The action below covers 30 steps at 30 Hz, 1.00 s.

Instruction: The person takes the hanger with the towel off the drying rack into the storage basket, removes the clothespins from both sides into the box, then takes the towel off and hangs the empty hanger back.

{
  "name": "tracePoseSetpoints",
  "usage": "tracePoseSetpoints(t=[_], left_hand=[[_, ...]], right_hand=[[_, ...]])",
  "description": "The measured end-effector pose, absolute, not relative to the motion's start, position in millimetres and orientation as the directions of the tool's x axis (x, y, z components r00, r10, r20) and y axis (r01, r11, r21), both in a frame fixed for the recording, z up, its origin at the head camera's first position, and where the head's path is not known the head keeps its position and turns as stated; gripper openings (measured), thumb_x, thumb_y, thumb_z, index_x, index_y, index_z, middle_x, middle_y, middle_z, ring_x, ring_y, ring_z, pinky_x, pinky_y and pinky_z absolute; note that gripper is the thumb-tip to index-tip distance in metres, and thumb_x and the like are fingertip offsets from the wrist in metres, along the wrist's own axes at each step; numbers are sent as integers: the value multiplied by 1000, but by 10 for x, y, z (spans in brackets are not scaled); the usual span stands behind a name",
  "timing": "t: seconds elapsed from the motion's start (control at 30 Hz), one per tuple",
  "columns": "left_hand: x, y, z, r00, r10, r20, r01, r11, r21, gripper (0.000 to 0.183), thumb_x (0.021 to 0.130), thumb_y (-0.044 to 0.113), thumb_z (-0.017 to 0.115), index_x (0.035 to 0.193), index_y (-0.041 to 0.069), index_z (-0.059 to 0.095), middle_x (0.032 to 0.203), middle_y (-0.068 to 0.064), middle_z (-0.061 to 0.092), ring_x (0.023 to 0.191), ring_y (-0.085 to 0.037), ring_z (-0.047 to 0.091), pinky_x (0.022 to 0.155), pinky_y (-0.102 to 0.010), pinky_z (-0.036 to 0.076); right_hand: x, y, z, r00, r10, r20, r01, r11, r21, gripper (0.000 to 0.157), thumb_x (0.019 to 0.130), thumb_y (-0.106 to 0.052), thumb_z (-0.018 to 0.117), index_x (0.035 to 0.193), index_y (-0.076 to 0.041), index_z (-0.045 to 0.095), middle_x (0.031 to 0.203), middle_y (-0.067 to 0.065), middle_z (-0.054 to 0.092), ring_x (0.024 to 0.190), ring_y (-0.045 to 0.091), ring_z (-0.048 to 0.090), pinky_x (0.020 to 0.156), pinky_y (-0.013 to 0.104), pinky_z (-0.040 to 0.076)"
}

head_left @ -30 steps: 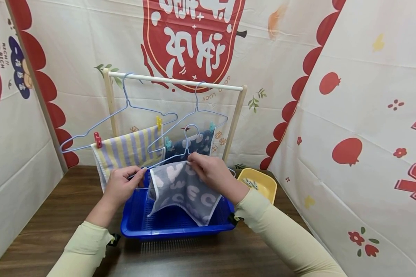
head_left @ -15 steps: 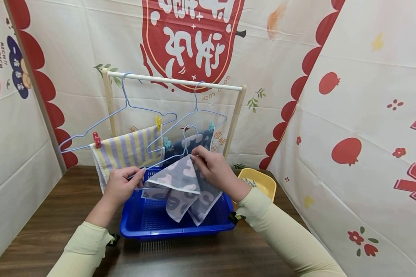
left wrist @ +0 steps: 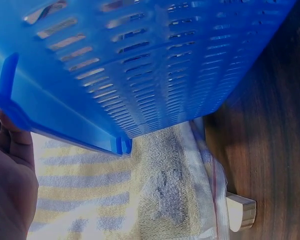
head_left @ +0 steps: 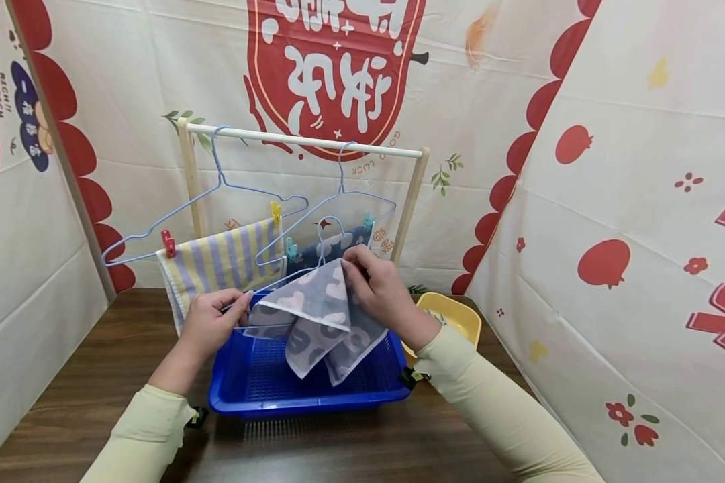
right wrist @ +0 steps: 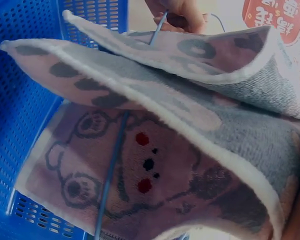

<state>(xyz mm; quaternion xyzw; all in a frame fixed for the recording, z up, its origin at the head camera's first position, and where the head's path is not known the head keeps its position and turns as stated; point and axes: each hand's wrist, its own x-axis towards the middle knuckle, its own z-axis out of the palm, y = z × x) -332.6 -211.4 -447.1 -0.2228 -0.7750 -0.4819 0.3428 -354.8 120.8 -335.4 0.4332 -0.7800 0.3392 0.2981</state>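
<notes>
My left hand (head_left: 208, 322) grips the left corner of a light blue wire hanger (head_left: 321, 245) above the blue basket. A grey and pink patterned towel (head_left: 320, 295) hangs over the hanger's bottom bar, its front folded up into a point. My right hand (head_left: 380, 285) pinches the towel's raised edge near the hanger's neck. In the right wrist view, the hanger's bar (right wrist: 110, 182) crosses the towel's pink side, which carries a bear face (right wrist: 145, 165). The hanger's right end is hidden behind towel and hand.
A wooden rack with a white rod (head_left: 302, 139) carries two hangers. A striped towel (head_left: 229, 261) is clipped to one, a dark blue towel (head_left: 332, 251) to the other. Below my hands stands the blue basket (head_left: 308, 406). A yellow tray (head_left: 470, 322) with clips sits right.
My right hand has moved up and slightly right, pulling the towel's front edge up, so the flat front has become a folded point. My left hand has stayed on the hanger.
</notes>
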Motion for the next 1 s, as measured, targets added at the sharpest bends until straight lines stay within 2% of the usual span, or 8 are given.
tracePoseSetpoints(t=[0.23,0.43,0.67,0.83,1.0], left_hand=[[-3328,-2122,-4483,-678,12,735,665,436,607,35,105,2,74,73,17,73,64,8,68,56,-7,60,54,-18,45],[-3330,-2127,-4490,-682,9,731,661,434,612,36,105,3,74,72,16,72,62,9,68,54,-9,60,54,-18,45],[-3346,-2128,-4489,-688,9,726,653,444,613,35,106,5,73,72,14,73,62,10,67,56,-9,60,56,-17,46],[-3357,-2128,-4488,-698,10,716,643,450,620,34,107,6,73,73,10,73,62,10,66,56,-9,59,56,-18,45],[-3357,-2126,-4480,-706,23,708,639,451,623,33,106,6,73,74,12,73,62,10,67,56,-9,60,56,-18,45]], right_hand=[[-3534,1203,-3331,-414,-414,810,-894,354,-276,4,112,-3,62,110,-5,66,83,2,62,68,13,57,60,30,48],[-3514,1184,-3292,-394,-366,843,-905,313,-287,6,109,1,64,109,-5,66,77,2,61,62,13,55,58,29,45],[-3504,1187,-3233,-370,-330,869,-917,280,-284,5,110,1,62,110,-3,65,81,4,60,68,15,56,63,27,45],[-3496,1201,-3203,-368,-317,874,-918,275,-287,5,112,-1,60,112,-2,65,83,6,61,69,16,57,64,25,45],[-3466,1195,-3171,-373,-314,873,-916,271,-294,5,111,0,59,113,-1,64,81,6,65,71,16,60,66,24,47]])
